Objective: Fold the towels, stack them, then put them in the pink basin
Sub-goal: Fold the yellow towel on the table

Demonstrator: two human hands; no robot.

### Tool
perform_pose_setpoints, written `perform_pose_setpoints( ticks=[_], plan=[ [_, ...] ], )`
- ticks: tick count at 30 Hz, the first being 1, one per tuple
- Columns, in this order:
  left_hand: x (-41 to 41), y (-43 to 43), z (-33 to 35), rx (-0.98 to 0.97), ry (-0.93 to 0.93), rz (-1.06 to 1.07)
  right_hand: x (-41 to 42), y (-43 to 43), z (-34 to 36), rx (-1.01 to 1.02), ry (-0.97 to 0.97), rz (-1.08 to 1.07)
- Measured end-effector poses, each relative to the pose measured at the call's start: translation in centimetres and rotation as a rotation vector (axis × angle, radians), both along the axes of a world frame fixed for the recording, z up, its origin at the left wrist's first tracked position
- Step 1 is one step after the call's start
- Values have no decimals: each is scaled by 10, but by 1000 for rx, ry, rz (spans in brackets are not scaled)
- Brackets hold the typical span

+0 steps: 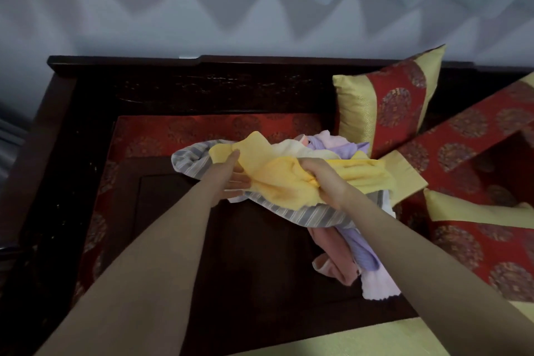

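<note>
A heap of unfolded towels lies on a dark wooden low table [245, 254]. On top is a yellow towel [277, 179]. My right hand [323, 179] grips a bunched part of it. My left hand [231, 173] has straight fingers touching the yellow towel's left edge. Under it lies a grey striped towel [312, 215]. Lilac [361, 251], salmon pink [332, 254] and pale pink [375, 286] towels spill toward the near right. No pink basin is in view.
The table sits on a red patterned seat with a dark carved wooden backrest [231, 78]. Red and gold cushions [387, 101] stand at the right, one more [476, 240] lying near the towel heap. A pale wall is behind.
</note>
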State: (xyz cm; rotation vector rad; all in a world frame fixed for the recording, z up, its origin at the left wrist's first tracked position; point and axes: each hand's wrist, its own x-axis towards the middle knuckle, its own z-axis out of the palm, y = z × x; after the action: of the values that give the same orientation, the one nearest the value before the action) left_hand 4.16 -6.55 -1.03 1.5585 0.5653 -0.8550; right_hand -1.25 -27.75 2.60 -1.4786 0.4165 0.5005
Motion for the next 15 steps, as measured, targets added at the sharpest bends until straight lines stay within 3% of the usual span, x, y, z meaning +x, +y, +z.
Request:
perform_pose_setpoints(
  ticks=[5,8,11,15],
  plan=[
    [8,-27,-2,-18,-56,-34,-10,-2,-6,-280,-129,397],
    [14,-33,5,-4,-60,78,-20,-5,-13,-552,-154,592],
    [29,-19,15,-148,-36,291,-32,-17,-27,-938,-291,624],
    [45,13,39,-333,-82,462,-41,-58,-32,-1188,-192,367]
  ],
)
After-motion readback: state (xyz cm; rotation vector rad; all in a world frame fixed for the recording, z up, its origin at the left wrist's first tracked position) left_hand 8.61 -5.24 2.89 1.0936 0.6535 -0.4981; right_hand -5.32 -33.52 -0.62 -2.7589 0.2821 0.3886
